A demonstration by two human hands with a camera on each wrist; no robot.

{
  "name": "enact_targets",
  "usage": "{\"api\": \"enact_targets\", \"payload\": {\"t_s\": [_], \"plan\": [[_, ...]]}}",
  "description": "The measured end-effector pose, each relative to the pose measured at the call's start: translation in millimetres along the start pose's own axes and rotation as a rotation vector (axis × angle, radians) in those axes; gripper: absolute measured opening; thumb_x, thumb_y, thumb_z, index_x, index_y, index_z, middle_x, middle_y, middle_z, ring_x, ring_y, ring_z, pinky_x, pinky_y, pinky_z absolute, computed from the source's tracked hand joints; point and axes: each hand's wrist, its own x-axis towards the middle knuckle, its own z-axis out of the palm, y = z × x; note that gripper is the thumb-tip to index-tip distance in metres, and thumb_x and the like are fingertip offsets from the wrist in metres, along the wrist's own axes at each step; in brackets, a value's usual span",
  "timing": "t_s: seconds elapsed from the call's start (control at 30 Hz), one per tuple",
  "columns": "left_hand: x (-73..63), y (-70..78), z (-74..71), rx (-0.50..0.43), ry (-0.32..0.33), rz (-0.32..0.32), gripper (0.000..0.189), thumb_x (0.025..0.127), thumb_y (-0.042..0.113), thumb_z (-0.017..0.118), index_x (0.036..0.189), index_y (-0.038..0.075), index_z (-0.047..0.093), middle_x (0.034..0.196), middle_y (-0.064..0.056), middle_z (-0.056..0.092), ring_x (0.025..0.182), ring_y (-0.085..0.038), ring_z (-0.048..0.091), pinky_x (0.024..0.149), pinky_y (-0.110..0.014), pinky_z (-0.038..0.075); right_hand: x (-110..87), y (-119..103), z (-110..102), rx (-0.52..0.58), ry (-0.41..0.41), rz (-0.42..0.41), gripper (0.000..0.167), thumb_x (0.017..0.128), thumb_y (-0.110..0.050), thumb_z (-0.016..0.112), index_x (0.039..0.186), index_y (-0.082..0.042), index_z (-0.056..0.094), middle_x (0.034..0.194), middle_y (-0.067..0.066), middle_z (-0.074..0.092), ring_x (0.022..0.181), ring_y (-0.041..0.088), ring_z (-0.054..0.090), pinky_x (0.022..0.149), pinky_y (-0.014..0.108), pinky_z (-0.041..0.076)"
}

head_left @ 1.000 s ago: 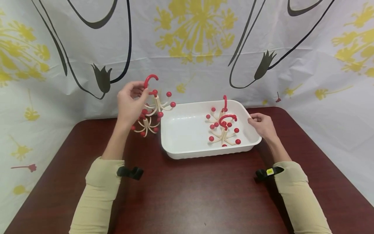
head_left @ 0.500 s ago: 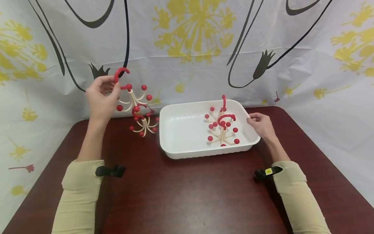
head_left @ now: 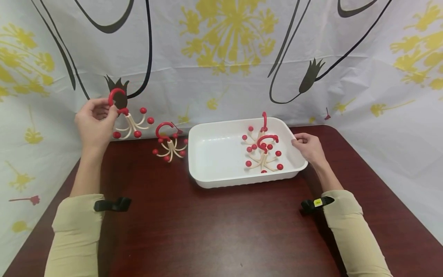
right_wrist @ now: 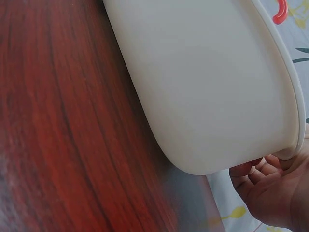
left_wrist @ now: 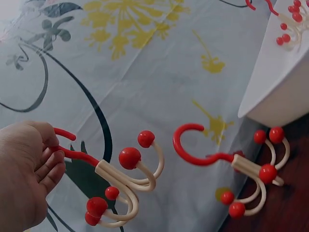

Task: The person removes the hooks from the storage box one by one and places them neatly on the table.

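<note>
My left hand (head_left: 92, 123), at the far left, pinches the red hook of a multi-arm hanger (head_left: 130, 123), whose cream arms curl up to red ball tips. The left wrist view shows this hand (left_wrist: 29, 174) with the held hanger's arms (left_wrist: 123, 181) spread beside it. A second hanger (head_left: 170, 147) of the same kind stands on the table between that hand and a white tray (head_left: 212, 157). My right hand (head_left: 309, 148) grips the tray's right rim, thumb above. Its fingers (right_wrist: 256, 176) reach under the rim in the right wrist view.
Inside the tray, at its right end, sit two more hangers, one in front (head_left: 264, 159) and one behind (head_left: 264, 123). The dark red-brown table (head_left: 214, 227) ends at the back against a patterned white cloth (head_left: 221, 92).
My left hand has carried the held hanger leftward, from beside the tray and past the standing hanger, then slightly lower. The right hand stays on the tray's rim.
</note>
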Motion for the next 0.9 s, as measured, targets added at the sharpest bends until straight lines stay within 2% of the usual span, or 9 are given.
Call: {"api": "enact_targets", "payload": {"t_s": [0.23,0.5,0.9], "plan": [[-4.6,-22.1,-7.0,0.069,0.003,-0.060,0.027,0.094,0.009,0.063,0.112,-0.010,0.067,0.084,0.017,0.055,0.075,0.002,0.053,0.073,-0.013,0.044,-0.1,0.7,-0.5,0.002,-0.003,0.002,0.034,0.097,-0.018,0.063,0.121,0.007,0.064,0.081,-0.001,0.060,0.074,0.012,0.054,0.061,0.018,0.046],[-13.1,-47.5,-8.6,0.126,-0.048,-0.178,0.028,0.095,0.014,0.064,0.114,-0.006,0.066,0.084,0.017,0.054,0.076,0.002,0.053,0.073,-0.011,0.043,0.1,0.2,0.1,-0.007,-0.005,0.017,0.036,0.097,-0.020,0.063,0.122,0.006,0.064,0.083,0.001,0.059,0.075,0.013,0.054,0.061,0.018,0.047],[-29.8,-66.5,3.0,0.120,-0.112,-0.153,0.028,0.093,0.009,0.064,0.112,-0.011,0.067,0.083,0.012,0.056,0.074,0.005,0.053,0.072,-0.009,0.044,-0.3,0.9,0.0,-0.004,-0.009,0.036,0.040,0.099,-0.023,0.064,0.126,0.006,0.062,0.088,0.004,0.060,0.076,0.013,0.055,0.062,0.017,0.048]]}}
